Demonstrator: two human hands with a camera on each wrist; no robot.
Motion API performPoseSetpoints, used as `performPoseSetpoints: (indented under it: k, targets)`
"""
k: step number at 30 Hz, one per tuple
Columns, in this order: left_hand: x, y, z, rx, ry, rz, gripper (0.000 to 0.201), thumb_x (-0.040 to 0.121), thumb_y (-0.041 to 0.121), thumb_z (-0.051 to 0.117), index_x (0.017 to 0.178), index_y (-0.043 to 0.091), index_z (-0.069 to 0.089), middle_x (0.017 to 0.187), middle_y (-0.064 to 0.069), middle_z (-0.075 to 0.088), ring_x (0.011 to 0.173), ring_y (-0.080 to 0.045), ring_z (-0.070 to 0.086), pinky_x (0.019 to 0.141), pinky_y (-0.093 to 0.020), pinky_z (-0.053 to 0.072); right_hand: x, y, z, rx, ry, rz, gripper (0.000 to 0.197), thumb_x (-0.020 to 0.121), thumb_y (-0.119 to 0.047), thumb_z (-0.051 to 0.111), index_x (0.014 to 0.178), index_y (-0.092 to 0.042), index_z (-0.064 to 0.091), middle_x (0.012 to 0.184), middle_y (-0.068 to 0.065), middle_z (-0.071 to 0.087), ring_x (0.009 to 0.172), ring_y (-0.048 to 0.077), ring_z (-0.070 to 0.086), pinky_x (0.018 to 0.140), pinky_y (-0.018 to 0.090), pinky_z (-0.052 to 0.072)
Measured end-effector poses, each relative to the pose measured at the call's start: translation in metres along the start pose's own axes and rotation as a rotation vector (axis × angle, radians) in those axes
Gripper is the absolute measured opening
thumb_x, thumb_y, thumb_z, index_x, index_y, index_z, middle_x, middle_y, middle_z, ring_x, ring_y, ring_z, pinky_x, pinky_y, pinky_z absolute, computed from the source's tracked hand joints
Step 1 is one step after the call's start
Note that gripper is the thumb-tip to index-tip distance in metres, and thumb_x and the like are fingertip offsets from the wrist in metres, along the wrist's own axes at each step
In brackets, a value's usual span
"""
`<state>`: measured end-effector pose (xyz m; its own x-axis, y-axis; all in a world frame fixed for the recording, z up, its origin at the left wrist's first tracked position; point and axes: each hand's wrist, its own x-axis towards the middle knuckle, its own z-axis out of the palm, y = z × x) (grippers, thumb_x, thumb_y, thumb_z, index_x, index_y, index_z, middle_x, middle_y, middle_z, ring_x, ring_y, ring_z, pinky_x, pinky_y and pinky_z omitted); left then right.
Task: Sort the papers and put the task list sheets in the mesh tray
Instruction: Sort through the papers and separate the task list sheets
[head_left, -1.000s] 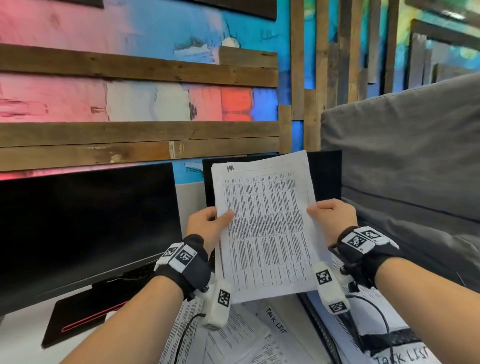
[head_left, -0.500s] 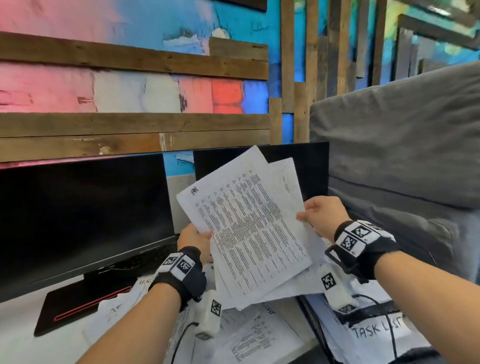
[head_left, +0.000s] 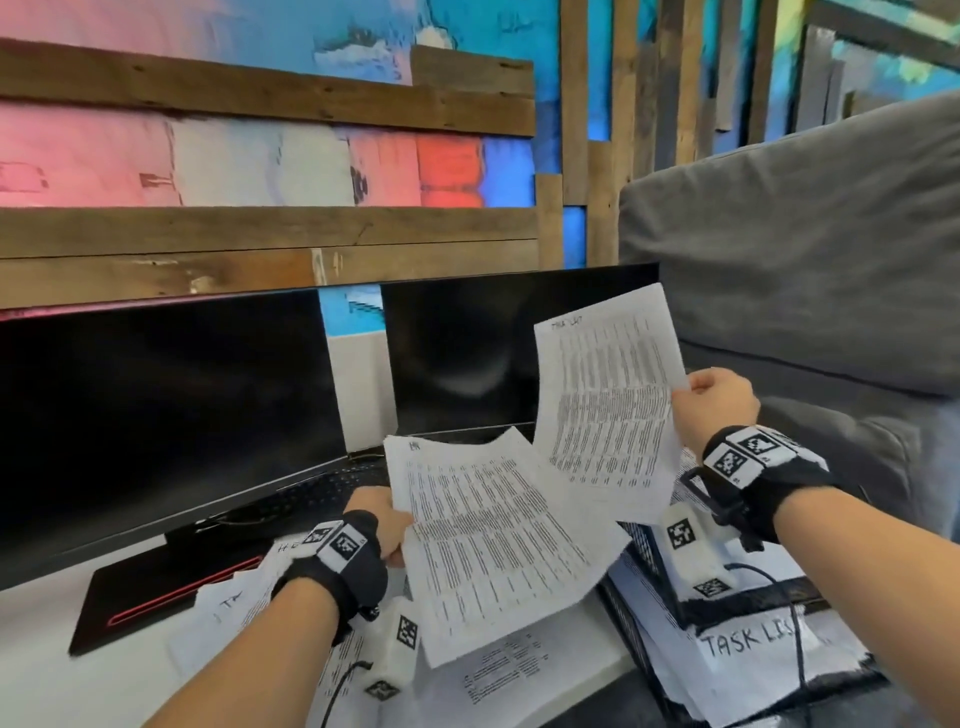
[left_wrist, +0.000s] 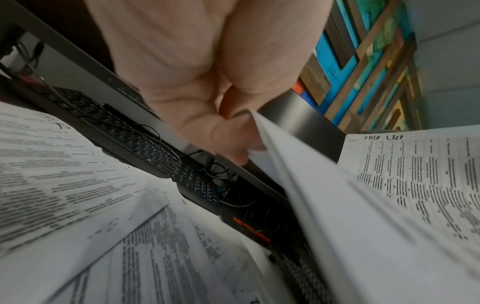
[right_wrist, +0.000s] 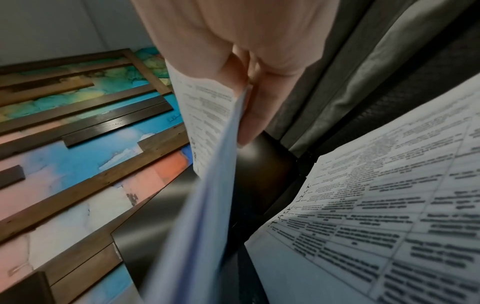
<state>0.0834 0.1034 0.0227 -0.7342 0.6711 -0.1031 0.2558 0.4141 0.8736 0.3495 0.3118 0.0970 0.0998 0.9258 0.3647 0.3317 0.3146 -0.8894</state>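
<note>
Rough plank wall (head_left: 270, 228), hands pinching thin printed sheets: left hand (head_left: 382, 525), right hand (head_left: 719, 402)

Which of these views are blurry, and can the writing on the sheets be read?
Head view: fairly sharp, the tray sheet reads TASK LIST, fine print illegible. Left wrist view: held sheet smeared, though a TASK LIST heading shows. Right wrist view: held sheet streaked by blur, print soft.

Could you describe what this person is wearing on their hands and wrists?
Both forearms are bare. The left hand and right hand each have a black wrist strap carrying white square-code tags, a white tagged camera block beneath, and a thin black cable.
</note>
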Motion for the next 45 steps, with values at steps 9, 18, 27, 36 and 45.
performPoseSetpoints:
  k: [9, 18, 27, 36, 45]
  targets:
    - [-0.005, -0.008, 0.008, 0.171, -0.064, -0.005, 0.016, 0.09, 0.005, 0.056, 0.102, 0.007, 0.066, 0.097, -0.012, 0.07, 0.086, -0.031, 0.07, 0.071, -0.046, 0.059, -0.004, 0.007, -0.01, 0.131, 0.117, 0.072, 0.012, 0.096, -0.006, 0.039, 0.105, -0.011, 0.045, 0.095, 0.009, 0.051, 0.083, 0.027, 0.049, 0.071, 0.034, 0.036]
    - [-0.005, -0.026, 0.011, 0.389, -0.097, 0.039, 0.027, 0.091, 0.013, 0.057, 0.116, 0.005, 0.063, 0.114, -0.011, 0.066, 0.103, -0.025, 0.064, 0.088, -0.035, 0.054, -0.01, 0.011, -0.011, 0.172, 0.158, 0.094, 0.019, 0.094, -0.002, 0.041, 0.112, -0.006, 0.044, 0.096, 0.01, 0.05, 0.084, 0.027, 0.05, 0.075, 0.037, 0.04]
    - [-0.004, -0.024, 0.007, 0.361, -0.092, 0.029, 0.031, 0.091, 0.012, 0.058, 0.12, 0.004, 0.061, 0.115, -0.013, 0.066, 0.104, -0.029, 0.064, 0.087, -0.033, 0.054, -0.013, 0.023, -0.015, 0.168, 0.163, 0.127, 0.022, 0.093, -0.002, 0.043, 0.114, -0.007, 0.044, 0.109, 0.018, 0.057, 0.086, 0.028, 0.05, 0.076, 0.034, 0.04]
    - [0.007, -0.012, 0.032, 0.42, -0.121, 0.08, 0.024, 0.091, 0.012, 0.058, 0.115, 0.01, 0.064, 0.112, -0.008, 0.065, 0.098, -0.023, 0.064, 0.086, -0.033, 0.054, -0.003, 0.027, -0.012, 0.176, 0.14, 0.152, 0.019, 0.093, -0.006, 0.048, 0.112, -0.009, 0.045, 0.098, 0.01, 0.053, 0.085, 0.028, 0.051, 0.075, 0.037, 0.042]
    - [0.001, 0.001, 0.051, 0.313, -0.181, 0.051, 0.029, 0.092, 0.02, 0.056, 0.116, 0.005, 0.063, 0.112, -0.011, 0.067, 0.099, -0.025, 0.066, 0.085, -0.033, 0.055, 0.015, 0.047, -0.01, 0.114, 0.017, 0.186, 0.013, 0.086, -0.01, 0.052, 0.093, -0.002, 0.059, 0.089, 0.015, 0.065, 0.077, 0.034, 0.062, 0.066, 0.036, 0.05]
